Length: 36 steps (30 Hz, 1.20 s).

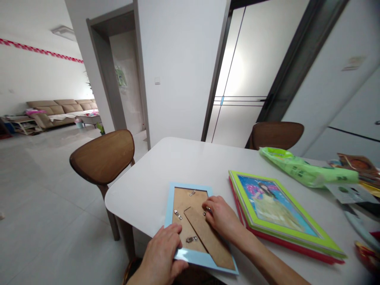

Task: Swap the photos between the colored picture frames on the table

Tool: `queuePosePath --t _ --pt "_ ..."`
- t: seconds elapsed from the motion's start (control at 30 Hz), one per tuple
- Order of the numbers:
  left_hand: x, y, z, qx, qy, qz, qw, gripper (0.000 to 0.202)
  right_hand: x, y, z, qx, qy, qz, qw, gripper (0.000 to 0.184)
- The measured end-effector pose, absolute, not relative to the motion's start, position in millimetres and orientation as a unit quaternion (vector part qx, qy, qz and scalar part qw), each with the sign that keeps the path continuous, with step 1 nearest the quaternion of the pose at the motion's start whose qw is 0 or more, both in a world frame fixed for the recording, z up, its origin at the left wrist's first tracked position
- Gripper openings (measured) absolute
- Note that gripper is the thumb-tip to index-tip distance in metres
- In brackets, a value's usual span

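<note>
A light blue picture frame [170, 206] lies face down on the white table [184, 162], its brown backing board and stand leg [208, 239] facing up. My left hand [162, 253] grips the frame's near left edge, fingers curled over it. My right hand [221, 215] rests on the backing near the right edge, its fingertips pinched on a small metal clip [207, 209]. Other metal clips [177, 214] show on the board.
A stack of frames, green on top of red [282, 215], lies to the right. Behind it are a green plastic bag [305, 170] and printed papers [356, 166]. Two wooden chairs [103, 158] stand at the table's left and far side.
</note>
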<state>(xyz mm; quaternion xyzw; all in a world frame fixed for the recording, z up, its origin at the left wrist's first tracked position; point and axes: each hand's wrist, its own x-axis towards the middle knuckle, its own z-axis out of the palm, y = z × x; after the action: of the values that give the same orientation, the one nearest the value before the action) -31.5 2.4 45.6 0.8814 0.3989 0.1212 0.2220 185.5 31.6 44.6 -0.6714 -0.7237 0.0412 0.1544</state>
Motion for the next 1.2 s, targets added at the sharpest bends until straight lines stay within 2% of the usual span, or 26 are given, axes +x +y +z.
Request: queuePosePath --t 0.27,0.4,0.5,0.67,0.8,0.9,1.0,1.2 --pt "-31.0 3.3 42.7 0.878 0.399 0.134 0.230 0.024 169.5 39.5 52.0 -0.669 -0.723 0.040 0.168 0.024" --pt "-24.7 7.4 42.7 0.869 0.403 0.155 0.240 0.028 163.1 16.4 53.7 -0.672 -0.720 0.072 0.157 0.039" --pt "-22.0 10.4 38.9 0.862 0.397 0.181 0.258 0.032 162.1 10.2 51.7 -0.676 -0.711 0.091 0.171 0.041" --pt "-21.4 15.7 39.6 0.792 0.403 0.294 0.353 0.049 165.0 15.7 65.0 -0.690 -0.693 0.088 0.186 0.036" --pt "-18.1 26.9 46.6 0.648 0.410 0.422 0.484 0.045 151.2 12.8 87.5 -0.676 -0.699 0.083 0.219 0.031" --pt "-23.4 38.7 48.1 0.529 0.391 0.444 0.608 0.042 142.2 10.1 94.3 -0.634 -0.716 0.117 0.268 0.031" --pt "-44.5 50.6 45.5 0.490 0.424 0.451 0.613 0.036 155.3 10.9 84.1 -0.644 -0.697 0.108 0.295 0.034" --pt "-98.8 71.7 33.3 0.496 0.500 0.451 0.548 0.026 200.4 8.6 40.1 -0.753 -0.637 0.039 0.163 0.044"
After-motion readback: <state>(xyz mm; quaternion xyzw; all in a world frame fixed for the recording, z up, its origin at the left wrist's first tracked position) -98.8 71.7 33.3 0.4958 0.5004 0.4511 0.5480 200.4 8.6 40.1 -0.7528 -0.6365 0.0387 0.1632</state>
